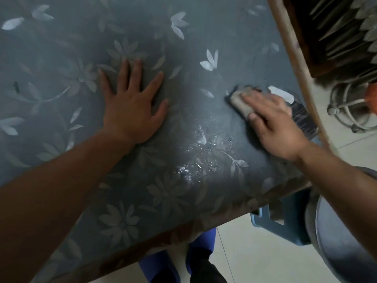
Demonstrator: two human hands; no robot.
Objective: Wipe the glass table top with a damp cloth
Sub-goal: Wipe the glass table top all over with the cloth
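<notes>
Dark glass table top with a pale flower-and-leaf pattern, filling most of the view. Left hand laid flat on it left of centre, palm down, fingers spread wide, thumb out to the right, forearm running back toward the lower left corner. Water droplets scattered on the glass between the two hands, nearer the front edge. Right hand near the table's right edge, palm down, fingers close together and pressed onto a bunched grey cloth; cloth flat against the glass, poking out from beneath the fingertips on the far-left side, thumb tucked along its near edge. Both hand and cloth blurred. Light rim curving along the right side of the table. Beyond it, tiled floor, a blue plastic stool below the front corner, and a metal wire stand at the far right.
</notes>
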